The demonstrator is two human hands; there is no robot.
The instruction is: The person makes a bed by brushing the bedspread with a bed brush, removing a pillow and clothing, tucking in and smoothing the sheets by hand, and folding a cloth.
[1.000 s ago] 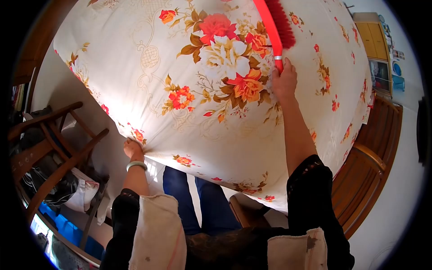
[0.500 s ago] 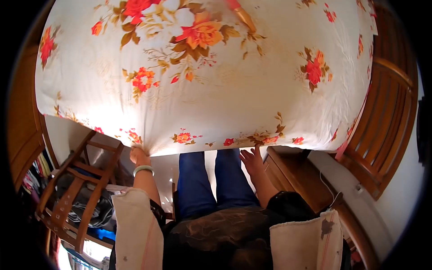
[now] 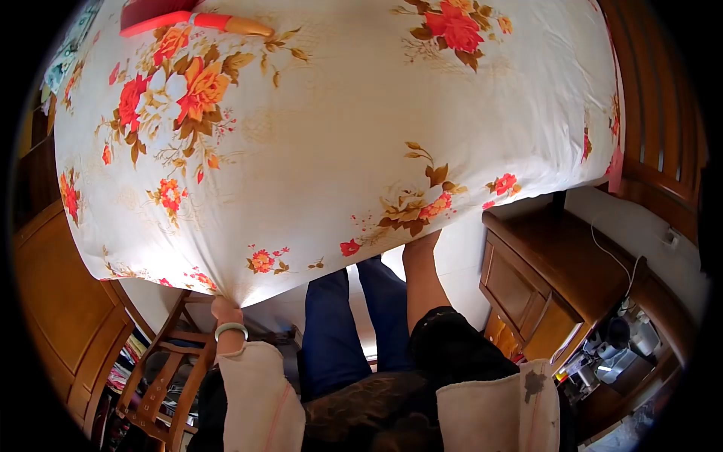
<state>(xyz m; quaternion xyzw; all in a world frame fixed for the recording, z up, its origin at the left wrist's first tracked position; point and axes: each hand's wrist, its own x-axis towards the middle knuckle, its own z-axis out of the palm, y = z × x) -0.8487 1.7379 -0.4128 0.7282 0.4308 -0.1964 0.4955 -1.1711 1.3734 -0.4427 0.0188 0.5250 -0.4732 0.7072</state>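
My left hand [image 3: 227, 308], with a pale bangle [image 3: 231, 329] at the wrist, is closed on the edge of the white floral sheet [image 3: 324, 151] and pulls creases into it. The forearm on my right side [image 3: 422, 275] reaches under the sheet's front edge, and the sheet hides that hand. A red brush [image 3: 177, 20] with a wooden-coloured handle end lies on the sheet at the upper left.
A wooden cabinet [image 3: 531, 279] stands at the right, beside a slatted wooden headboard [image 3: 663, 113]. At the lower left are a wooden chair [image 3: 162, 384] and a wardrobe [image 3: 68, 301]. A white cable hangs over the cabinet.
The brush has been let go and lies on the sheet. My right hand has moved from it down to the front edge and under the sheet. The view has shifted right.
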